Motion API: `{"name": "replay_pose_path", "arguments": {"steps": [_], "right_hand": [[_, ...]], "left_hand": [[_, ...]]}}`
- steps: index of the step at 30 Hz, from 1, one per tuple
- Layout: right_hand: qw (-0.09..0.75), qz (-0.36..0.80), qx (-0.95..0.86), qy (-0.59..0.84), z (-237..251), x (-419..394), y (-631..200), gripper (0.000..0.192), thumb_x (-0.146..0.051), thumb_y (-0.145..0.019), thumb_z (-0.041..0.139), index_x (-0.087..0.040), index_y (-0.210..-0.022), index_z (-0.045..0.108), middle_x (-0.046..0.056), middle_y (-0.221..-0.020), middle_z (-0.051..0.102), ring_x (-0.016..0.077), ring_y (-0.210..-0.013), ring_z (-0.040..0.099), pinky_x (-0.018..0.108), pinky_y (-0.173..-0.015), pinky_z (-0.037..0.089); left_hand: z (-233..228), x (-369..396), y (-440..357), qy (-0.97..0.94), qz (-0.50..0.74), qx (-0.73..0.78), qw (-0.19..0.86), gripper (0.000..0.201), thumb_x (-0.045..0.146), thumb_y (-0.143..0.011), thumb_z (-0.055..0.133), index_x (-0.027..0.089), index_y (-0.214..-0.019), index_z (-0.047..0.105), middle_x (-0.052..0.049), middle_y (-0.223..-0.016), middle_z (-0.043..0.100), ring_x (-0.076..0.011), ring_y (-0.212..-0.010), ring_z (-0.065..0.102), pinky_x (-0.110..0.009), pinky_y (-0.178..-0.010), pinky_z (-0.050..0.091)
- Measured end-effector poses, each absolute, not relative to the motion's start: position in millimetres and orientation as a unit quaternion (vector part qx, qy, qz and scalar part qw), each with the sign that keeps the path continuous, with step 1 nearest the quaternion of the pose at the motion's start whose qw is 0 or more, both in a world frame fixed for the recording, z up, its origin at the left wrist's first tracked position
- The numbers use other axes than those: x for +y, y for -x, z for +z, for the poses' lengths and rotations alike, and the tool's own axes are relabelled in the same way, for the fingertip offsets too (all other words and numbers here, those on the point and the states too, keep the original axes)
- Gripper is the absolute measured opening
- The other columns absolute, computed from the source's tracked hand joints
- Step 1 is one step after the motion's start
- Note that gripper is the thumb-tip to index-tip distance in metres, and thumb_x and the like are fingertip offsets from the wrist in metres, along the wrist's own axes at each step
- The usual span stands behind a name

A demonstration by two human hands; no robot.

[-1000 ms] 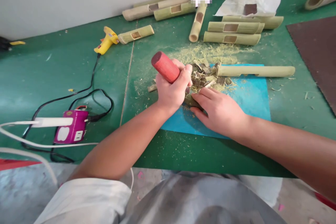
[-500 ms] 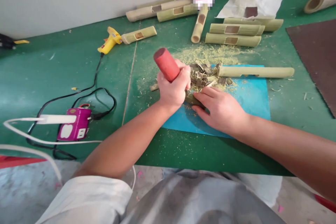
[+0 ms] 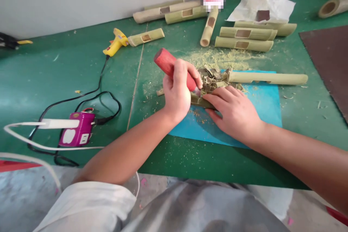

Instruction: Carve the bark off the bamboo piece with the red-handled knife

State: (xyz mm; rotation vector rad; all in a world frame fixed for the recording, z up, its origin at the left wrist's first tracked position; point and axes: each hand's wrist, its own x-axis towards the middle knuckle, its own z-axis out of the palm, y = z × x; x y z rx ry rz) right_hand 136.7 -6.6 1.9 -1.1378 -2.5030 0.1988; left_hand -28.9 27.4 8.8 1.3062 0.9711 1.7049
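While the left hand point(image 3: 176, 96) is closed tight around a red tool handle point(image 3: 170, 66), the right hand point(image 3: 235, 112) lies flat and loose-fingered on a short bamboo piece point(image 3: 199, 100), pinning it to the blue mat point(image 3: 258, 105) near the front edge of the counter point(image 3: 54, 76). The tool's working tip is hidden between the two hands, where it seems to meet the bamboo, so I cannot tell how deep it sits. Its nearness to the right fingertips is the main hazard: a slip along the smooth, round bamboo could drive the tip into those fingers, and the piece could roll, since only a flat palm holds it. Just beyond the hands, a heap of bamboo chips point(image 3: 213, 78) touches the end of a long bamboo stick point(image 3: 268, 78) lying across the mat's far edge; loose chips under the piece could let it skid. Toward the left edge, a purple power strip point(image 3: 76, 133) lies with a black cord point(image 3: 100, 79) running up to a yellow glue gun point(image 3: 115, 42). Along the far edge by the wall lie several notched bamboo tubes point(image 3: 244, 38) and a crumpled white sheet point(image 3: 261, 5).
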Motion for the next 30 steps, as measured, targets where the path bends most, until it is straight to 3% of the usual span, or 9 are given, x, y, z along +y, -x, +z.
{"name": "replay_pose_path", "arguments": {"steps": [4, 9, 18, 22, 24, 27, 30], "right_hand": [[0.211, 0.067, -0.883, 0.414, 1, -2, -141, 0.027, -0.016, -0.090, 0.058, -0.018, -0.114, 0.070, 0.013, -0.116, 0.072, 0.0292, -0.099, 0.059, 0.042, -0.082, 0.045], [0.232, 0.076, -0.879, 0.409, -1, -2, -141, 0.030, -0.009, -0.082, 0.056, -0.019, -0.108, 0.067, 0.012, -0.112, 0.073, 0.0294, -0.100, 0.062, 0.042, -0.083, 0.046], [0.403, 0.169, -0.795, 0.421, 13, -3, -143, 0.032, -0.029, -0.090, 0.064, -0.022, -0.121, 0.061, 0.013, -0.118, 0.071, 0.0275, -0.105, 0.067, 0.046, -0.089, 0.057], [0.452, 0.158, -0.772, 0.419, 31, -4, -138, 0.040, -0.028, -0.092, 0.064, -0.022, -0.131, 0.058, 0.014, -0.127, 0.067, 0.0245, -0.102, 0.067, 0.044, -0.086, 0.059], [0.452, 0.141, -0.776, 0.416, 36, -3, -133, 0.040, -0.025, -0.092, 0.064, -0.024, -0.132, 0.059, 0.013, -0.126, 0.068, 0.0244, -0.103, 0.067, 0.044, -0.085, 0.060], [0.480, 0.093, -0.786, 0.379, 34, -1, -127, 0.034, -0.024, -0.091, 0.066, -0.028, -0.124, 0.064, 0.007, -0.113, 0.073, 0.0212, -0.093, 0.069, 0.039, -0.077, 0.060], [0.483, 0.082, -0.790, 0.370, 31, 0, -123, 0.029, -0.024, -0.089, 0.070, -0.028, -0.118, 0.066, 0.005, -0.106, 0.074, 0.0196, -0.087, 0.070, 0.036, -0.073, 0.059]], "left_hand": [[16, 28, 30, -0.509, 0.672, 0.384, 0.376, 0.062, 0.077, -0.096, 0.041, 0.024, -0.072, 0.063, -0.002, -0.062, 0.062, -0.0139, -0.056, 0.058, -0.035, -0.057, 0.047], [25, 31, 29, -0.496, 0.683, 0.368, 0.389, 0.056, 0.074, -0.084, 0.067, 0.021, -0.068, 0.068, -0.002, -0.071, 0.068, -0.0116, -0.058, 0.062, -0.030, -0.052, 0.048], [34, 23, 34, -0.567, 0.627, 0.392, 0.363, 0.035, 0.058, -0.093, 0.067, 0.024, -0.095, 0.074, -0.003, -0.099, 0.074, -0.0138, -0.079, 0.070, -0.027, -0.065, 0.057], [36, 18, 35, -0.637, 0.558, 0.374, 0.379, 0.034, 0.051, -0.097, 0.064, 0.026, -0.120, 0.070, -0.003, -0.101, 0.075, -0.0151, -0.086, 0.073, -0.029, -0.078, 0.062], [37, 15, 35, -0.666, 0.530, 0.365, 0.376, 0.039, 0.052, -0.098, 0.062, 0.027, -0.129, 0.065, -0.005, -0.116, 0.074, -0.0191, -0.102, 0.074, -0.034, -0.088, 0.063], [40, 9, 37, -0.693, 0.500, 0.376, 0.358, 0.047, 0.056, -0.099, 0.058, 0.027, -0.136, 0.060, -0.008, -0.146, 0.063, -0.0248, -0.131, 0.065, -0.039, -0.109, 0.057], [42, 4, 41, -0.712, 0.467, 0.389, 0.351, 0.054, 0.056, -0.101, 0.054, 0.020, -0.141, 0.056, -0.013, -0.152, 0.058, -0.0257, -0.142, 0.057, -0.042, -0.122, 0.048]]}}
